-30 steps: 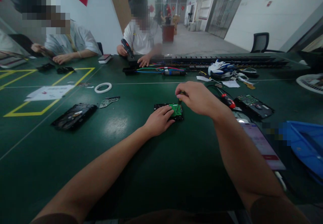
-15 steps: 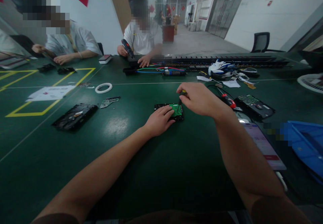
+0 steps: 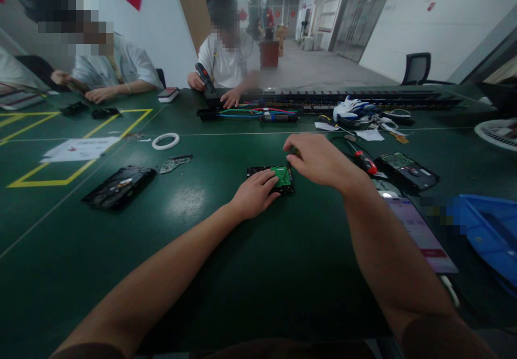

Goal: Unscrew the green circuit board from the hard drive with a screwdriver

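Note:
A black hard drive [image 3: 258, 172] with a green circuit board [image 3: 283, 176] on top lies on the green table [image 3: 210, 273]. My left hand [image 3: 253, 194] lies flat on the drive's near left side, fingers spread over it. My right hand [image 3: 319, 159] is closed round a small screwdriver [image 3: 290, 160] that stands upright with its tip on the circuit board.
Another hard drive [image 3: 119, 186] and a loose board [image 3: 174, 163] lie at the left, a tape ring [image 3: 165, 140] beyond. At the right are a red-handled screwdriver [image 3: 364, 161], a third drive [image 3: 406, 170], a phone [image 3: 420, 234] and a blue tray [image 3: 490, 235]. Two people sit across the table.
My right hand has sunk slightly and turned on the screwdriver. My left hand and the drive have stayed put.

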Action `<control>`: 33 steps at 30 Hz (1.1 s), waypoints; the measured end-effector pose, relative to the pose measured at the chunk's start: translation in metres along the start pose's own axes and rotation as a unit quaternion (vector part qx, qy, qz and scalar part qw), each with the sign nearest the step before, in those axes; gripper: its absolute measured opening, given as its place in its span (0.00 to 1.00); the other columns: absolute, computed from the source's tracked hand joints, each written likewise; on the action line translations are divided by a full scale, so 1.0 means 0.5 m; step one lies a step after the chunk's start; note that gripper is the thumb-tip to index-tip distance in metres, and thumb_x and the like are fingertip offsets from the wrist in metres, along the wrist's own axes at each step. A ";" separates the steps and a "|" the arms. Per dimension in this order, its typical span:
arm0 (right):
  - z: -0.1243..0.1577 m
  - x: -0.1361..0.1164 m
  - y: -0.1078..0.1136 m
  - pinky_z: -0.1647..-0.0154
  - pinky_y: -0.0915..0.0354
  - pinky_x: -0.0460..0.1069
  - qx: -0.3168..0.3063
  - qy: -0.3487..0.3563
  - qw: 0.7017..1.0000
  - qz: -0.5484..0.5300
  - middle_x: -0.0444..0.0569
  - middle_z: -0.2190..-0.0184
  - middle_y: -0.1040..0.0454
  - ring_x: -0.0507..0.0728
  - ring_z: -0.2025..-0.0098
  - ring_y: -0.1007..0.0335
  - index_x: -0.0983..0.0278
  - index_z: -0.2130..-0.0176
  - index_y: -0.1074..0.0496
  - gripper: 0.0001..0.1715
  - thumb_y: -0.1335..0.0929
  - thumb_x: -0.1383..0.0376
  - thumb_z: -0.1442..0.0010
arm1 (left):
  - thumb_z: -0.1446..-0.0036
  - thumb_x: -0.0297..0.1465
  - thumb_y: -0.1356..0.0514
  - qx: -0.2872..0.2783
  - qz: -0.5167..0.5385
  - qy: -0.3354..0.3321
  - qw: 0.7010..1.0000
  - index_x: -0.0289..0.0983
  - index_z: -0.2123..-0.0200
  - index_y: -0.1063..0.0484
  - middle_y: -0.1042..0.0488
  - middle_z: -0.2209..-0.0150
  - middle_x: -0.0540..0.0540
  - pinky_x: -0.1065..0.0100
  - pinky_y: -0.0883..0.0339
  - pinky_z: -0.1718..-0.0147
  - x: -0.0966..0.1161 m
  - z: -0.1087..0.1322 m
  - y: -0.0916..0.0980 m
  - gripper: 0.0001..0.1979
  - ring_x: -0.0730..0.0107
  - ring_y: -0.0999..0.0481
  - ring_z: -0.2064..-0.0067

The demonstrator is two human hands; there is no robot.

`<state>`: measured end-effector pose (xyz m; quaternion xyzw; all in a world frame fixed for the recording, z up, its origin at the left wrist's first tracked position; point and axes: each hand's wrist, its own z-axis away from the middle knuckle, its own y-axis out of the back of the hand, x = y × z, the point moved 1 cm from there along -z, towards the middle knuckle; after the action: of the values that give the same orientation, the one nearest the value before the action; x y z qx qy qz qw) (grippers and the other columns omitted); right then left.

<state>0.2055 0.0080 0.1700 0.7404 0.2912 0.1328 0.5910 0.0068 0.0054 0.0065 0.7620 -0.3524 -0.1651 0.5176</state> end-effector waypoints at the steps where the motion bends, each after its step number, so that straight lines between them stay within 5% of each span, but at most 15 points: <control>1: 0.000 0.000 0.000 0.49 0.34 0.55 0.002 0.001 1.000 0.001 0.56 0.55 0.18 0.63 0.54 0.24 0.66 0.53 0.22 0.13 0.33 0.70 0.36 | 0.29 0.41 0.43 0.001 -0.001 -0.001 1.000 0.32 0.38 0.31 0.31 0.35 0.33 0.49 0.37 0.32 0.000 0.000 0.000 0.24 0.48 0.32 0.32; 13: 0.003 0.020 0.012 0.55 0.34 0.54 0.080 -0.042 0.996 -0.018 0.56 0.57 0.18 0.63 0.58 0.23 0.67 0.49 0.25 0.17 0.31 0.68 0.39 | 0.29 0.41 0.43 -0.002 0.002 0.003 1.000 0.33 0.37 0.31 0.30 0.35 0.34 0.47 0.36 0.32 0.002 0.000 0.005 0.23 0.48 0.32 0.32; 21: -0.001 0.047 0.022 0.54 0.35 0.56 0.140 -0.078 0.987 -0.009 0.51 0.62 0.20 0.63 0.59 0.26 0.60 0.58 0.22 0.10 0.30 0.58 0.36 | 0.28 0.41 0.43 -0.005 0.007 -0.003 1.000 0.33 0.37 0.32 0.31 0.35 0.33 0.46 0.36 0.33 0.000 0.001 0.006 0.24 0.48 0.33 0.32; 30: -0.013 0.078 0.010 0.52 0.36 0.60 0.218 -0.171 0.961 -0.015 0.61 0.61 0.23 0.68 0.54 0.27 0.63 0.56 0.27 0.26 0.41 0.47 0.26 | 0.28 0.41 0.43 -0.001 0.009 -0.009 1.000 0.33 0.36 0.33 0.32 0.34 0.33 0.47 0.36 0.33 -0.003 0.002 0.002 0.24 0.48 0.33 0.32; 33: -0.019 0.107 -0.007 0.55 0.33 0.58 0.215 -0.186 0.955 -0.083 0.57 0.65 0.23 0.64 0.60 0.24 0.63 0.52 0.30 0.26 0.43 0.46 0.25 | 0.28 0.42 0.44 -0.003 0.011 -0.006 1.000 0.34 0.36 0.33 0.32 0.34 0.34 0.46 0.35 0.33 -0.004 0.002 0.003 0.24 0.48 0.32 0.32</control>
<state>0.2422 0.0476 0.1614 0.8351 0.2579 -0.1224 0.4703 0.0044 0.0059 0.0072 0.7558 -0.3632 -0.1645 0.5194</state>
